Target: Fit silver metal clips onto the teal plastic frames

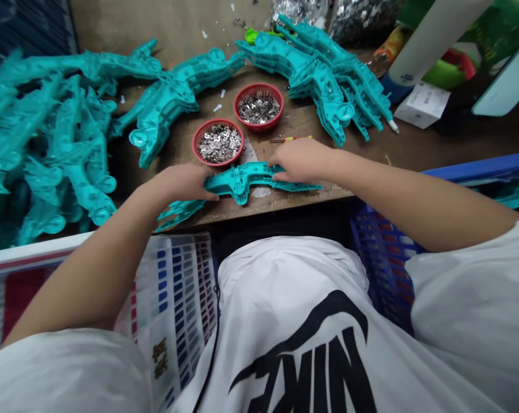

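Note:
A teal plastic shell part point(242, 179) lies flat near the front edge of the wooden table point(414, 146). My left hand point(184, 182) rests on its left end, fingers curled down over it. My right hand point(300, 160) presses on its right end with bent fingers, and what sits under the fingertips is hidden. Just behind the part stand two red baskets of small metal pieces, one nearer point(217, 142) and one further back point(258, 106).
Stacks of the same teal parts lie at the back middle point(173, 97), back right point(328, 74) and in a big heap at the left point(39, 149). A blue crate point(384, 246) stands at my right, a woven bag point(173, 298) at my left. A white box point(422, 104) and clutter fill the far right.

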Available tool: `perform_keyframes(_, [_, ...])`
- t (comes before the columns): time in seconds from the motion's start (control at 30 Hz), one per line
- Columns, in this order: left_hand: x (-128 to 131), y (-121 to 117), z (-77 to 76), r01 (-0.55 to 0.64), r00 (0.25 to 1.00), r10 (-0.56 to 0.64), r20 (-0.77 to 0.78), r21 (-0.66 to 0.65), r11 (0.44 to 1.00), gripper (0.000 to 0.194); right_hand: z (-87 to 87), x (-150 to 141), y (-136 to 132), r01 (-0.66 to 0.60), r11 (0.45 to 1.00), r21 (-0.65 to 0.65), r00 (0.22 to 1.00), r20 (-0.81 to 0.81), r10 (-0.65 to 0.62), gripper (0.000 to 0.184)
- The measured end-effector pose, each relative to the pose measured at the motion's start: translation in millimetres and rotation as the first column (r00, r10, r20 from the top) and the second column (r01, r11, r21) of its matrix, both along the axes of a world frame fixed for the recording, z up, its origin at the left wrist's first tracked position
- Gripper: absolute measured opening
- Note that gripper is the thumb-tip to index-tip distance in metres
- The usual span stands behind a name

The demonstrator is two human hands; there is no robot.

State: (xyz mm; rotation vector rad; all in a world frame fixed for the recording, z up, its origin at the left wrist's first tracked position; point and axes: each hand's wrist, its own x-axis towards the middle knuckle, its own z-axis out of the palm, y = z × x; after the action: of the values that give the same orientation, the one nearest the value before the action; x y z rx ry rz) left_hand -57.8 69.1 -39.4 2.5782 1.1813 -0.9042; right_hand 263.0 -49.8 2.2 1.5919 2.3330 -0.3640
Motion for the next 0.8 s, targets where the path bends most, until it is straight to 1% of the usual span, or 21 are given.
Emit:
perform_keyframes(0.07, [1,1,-0.5,0.004,1.000,-0.004,-0.026,-0.006,1.000,0.064,-2.5,0,-1,-0.043,0.999,-0.013,0.999,0.005,0.043,0.064])
perform_keyframes(0.13, [3,-1,1.3,-0.001,1.000,0.001,-0.014,0.013,1.000,0.062,-3.7,-1,-2,-0.056,0.998,-0.035,0.998,0.021,0.057,0.074])
perform_keyframes(0.23, [4,-7,4.3,-0.009,1.000,0.009,0.027,0.026,1.000,0.067,-1.7,-5,-6,-0.040,0.997,-0.066,0.998,0.036,0.042,0.075])
perform_keyframes(0.3, [8,-14,5.9,-0.002,0.999,0.001,0.037,0.032,0.999,0.074,1.5,-7,-9,-0.040,0.997,-0.073,0.998,0.037,0.043,0.074])
perform_keyframes(0.37, [14,-23,7.4,0.007,0.999,-0.008,0.036,0.036,0.999,0.081,4.3,-8,-10,-0.049,0.996,-0.071,0.998,0.036,0.051,0.077])
perform_keyframes(0.4, [18,-27,8.1,0.007,0.999,-0.008,0.031,0.037,0.999,0.080,4.9,-7,-10,-0.048,0.996,-0.069,0.998,0.034,0.050,0.079])
perform_keyframes(0.53, [29,-38,8.8,-0.033,0.999,0.033,-0.008,0.064,0.997,0.060,0.7,0,-4,0.006,0.998,-0.067,1.000,0.012,-0.005,0.100])
perform_keyframes(0.6, [30,-38,8.0,-0.050,0.999,0.051,-0.016,0.079,0.996,0.055,-4.6,6,1,0.017,0.998,-0.064,1.000,0.002,-0.017,0.106])
perform_keyframes(0.8, [22,-30,8.8,-0.001,0.998,0.008,-0.055,0.134,0.991,0.057,-17.9,20,13,-0.008,1.000,-0.005,0.999,-0.037,0.008,0.101])
